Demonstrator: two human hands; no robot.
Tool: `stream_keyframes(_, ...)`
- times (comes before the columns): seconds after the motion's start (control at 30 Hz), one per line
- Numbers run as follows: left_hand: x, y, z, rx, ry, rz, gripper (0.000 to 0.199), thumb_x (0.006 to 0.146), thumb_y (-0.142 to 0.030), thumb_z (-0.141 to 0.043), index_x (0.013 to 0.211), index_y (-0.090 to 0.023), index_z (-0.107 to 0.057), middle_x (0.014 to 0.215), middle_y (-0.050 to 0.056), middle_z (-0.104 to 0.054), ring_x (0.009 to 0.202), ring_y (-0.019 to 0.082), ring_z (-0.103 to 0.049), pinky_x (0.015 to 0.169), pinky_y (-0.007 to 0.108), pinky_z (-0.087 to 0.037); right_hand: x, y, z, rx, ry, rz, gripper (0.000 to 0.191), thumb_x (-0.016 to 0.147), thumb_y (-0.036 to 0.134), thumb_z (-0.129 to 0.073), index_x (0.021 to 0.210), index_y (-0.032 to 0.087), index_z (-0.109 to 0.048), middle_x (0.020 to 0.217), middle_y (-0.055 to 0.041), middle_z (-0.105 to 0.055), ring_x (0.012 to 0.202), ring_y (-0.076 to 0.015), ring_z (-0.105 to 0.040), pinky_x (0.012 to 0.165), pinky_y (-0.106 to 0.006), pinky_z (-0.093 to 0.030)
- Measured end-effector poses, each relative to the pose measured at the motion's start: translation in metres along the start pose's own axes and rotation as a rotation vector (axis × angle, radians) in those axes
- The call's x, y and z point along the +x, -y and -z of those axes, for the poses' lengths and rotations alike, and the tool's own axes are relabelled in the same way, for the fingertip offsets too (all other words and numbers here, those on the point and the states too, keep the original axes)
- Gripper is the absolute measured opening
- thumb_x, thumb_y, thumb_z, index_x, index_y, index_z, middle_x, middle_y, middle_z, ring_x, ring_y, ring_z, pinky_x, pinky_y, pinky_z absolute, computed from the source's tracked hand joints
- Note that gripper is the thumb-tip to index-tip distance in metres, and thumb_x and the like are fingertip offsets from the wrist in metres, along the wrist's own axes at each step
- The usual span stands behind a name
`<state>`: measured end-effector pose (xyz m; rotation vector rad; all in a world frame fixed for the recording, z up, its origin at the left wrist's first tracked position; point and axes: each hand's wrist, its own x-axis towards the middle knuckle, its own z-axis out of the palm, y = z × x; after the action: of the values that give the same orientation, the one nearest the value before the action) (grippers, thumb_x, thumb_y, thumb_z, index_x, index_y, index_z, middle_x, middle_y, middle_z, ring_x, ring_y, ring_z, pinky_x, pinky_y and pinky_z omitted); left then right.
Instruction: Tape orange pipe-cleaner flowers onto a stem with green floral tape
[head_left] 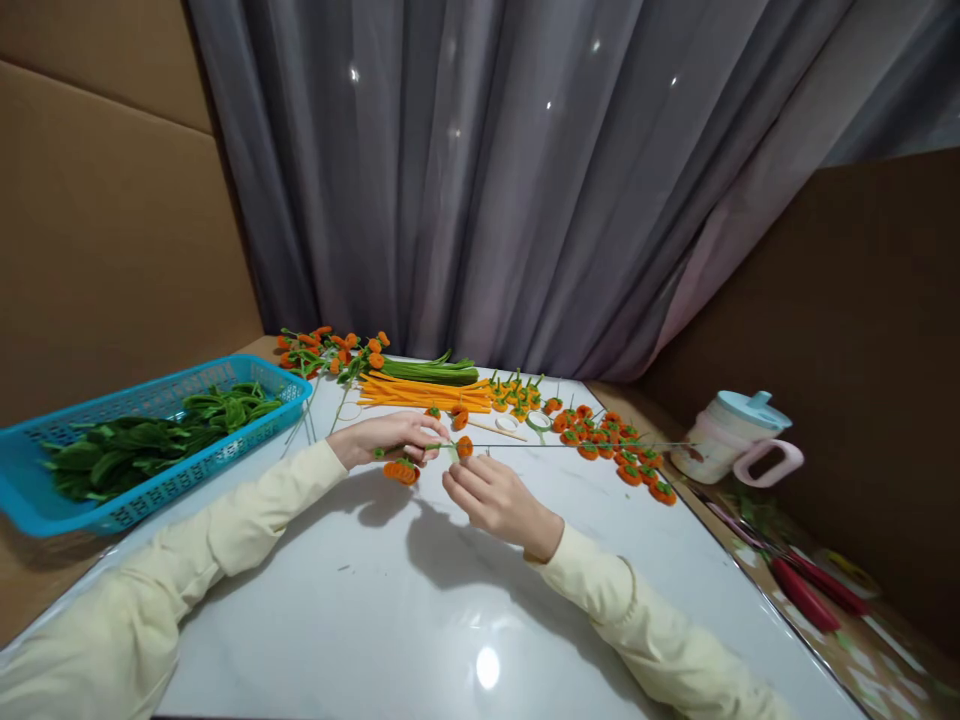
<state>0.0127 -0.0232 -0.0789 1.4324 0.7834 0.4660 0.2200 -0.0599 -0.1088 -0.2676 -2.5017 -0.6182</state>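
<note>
My left hand point(394, 438) is closed around a thin green flower stem point(431, 447), held level just above the table. Several orange fuzzy flower heads point(403, 471) hang along this stem, below and beside the fingers. The stem's bare wire point(570, 445) runs far to the right, past my right hand. My right hand point(495, 500) is pinched shut just below the wire, its fingertips at another orange flower head point(465, 446). What those fingertips grip is too small to make out; a small pale strip shows between the hands.
Orange fuzzy strips point(424, 393) and green strips point(431, 371) lie at the back. Loose orange flower heads point(607, 435) spread to the right, finished-looking sprays point(330, 350) back left. A blue basket point(225, 368) holds green leaves. A mug point(720, 440) and red-handled pliers point(806, 592) stand right.
</note>
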Motion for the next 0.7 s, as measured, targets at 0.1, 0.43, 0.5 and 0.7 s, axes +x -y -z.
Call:
stream_keyframes(0.1, -0.002, -0.003, 0.000, -0.065, 0.062, 0.032, 0.032, 0.071, -0.039, -0.066, 0.085, -0.017, -0.047, 0.054, -0.009, -0.041, 0.041, 0.003, -0.019, 0.052, 0.022, -0.034, -0.010, -0.005, -0.012, -0.109, -0.076, 0.064, 0.019, 0.090, 0.007, -0.040, 0.096, 0.009, -0.058, 0.089, -0.0142, -0.064, 0.076, -0.0189, -0.058, 0.064, -0.032, -0.044)
stream_keyframes(0.43, -0.003, -0.001, 0.001, -0.096, 0.141, 0.109, 0.031, 0.069, -0.035, -0.070, 0.082, -0.017, -0.048, 0.058, -0.006, -0.052, 0.039, 0.002, -0.021, 0.045, 0.021, -0.028, -0.025, -0.002, -0.041, 0.209, -0.169, -0.444, 0.030, 0.089, 0.016, -0.041, 0.113, 0.012, -0.058, 0.084, -0.0123, -0.069, 0.070, -0.0187, -0.061, 0.063, -0.031, -0.047)
stream_keyframes(0.5, -0.001, 0.002, 0.004, -0.104, 0.141, 0.117, 0.032, 0.068, -0.034, -0.070, 0.080, -0.017, -0.047, 0.059, -0.006, -0.052, 0.039, 0.002, -0.022, 0.045, 0.020, -0.027, -0.025, -0.001, -0.042, 0.281, -0.163, -0.516, 0.033, 0.090, 0.018, -0.039, 0.118, 0.013, -0.057, 0.075, -0.0082, -0.068, 0.059, -0.0154, -0.057, 0.060, -0.028, -0.046)
stream_keyframes(0.7, 0.004, 0.011, 0.007, -0.112, 0.159, 0.155, 0.026, 0.072, -0.031, -0.068, 0.086, -0.015, -0.052, 0.059, -0.003, -0.055, 0.040, 0.004, -0.028, 0.041, 0.019, -0.019, -0.025, -0.005, -0.049, 1.439, -0.124, -1.051, 0.041, 0.083, 0.034, -0.055, 0.120, 0.017, -0.058, 0.074, -0.0034, -0.066, 0.051, -0.0104, -0.047, 0.052, -0.024, -0.041)
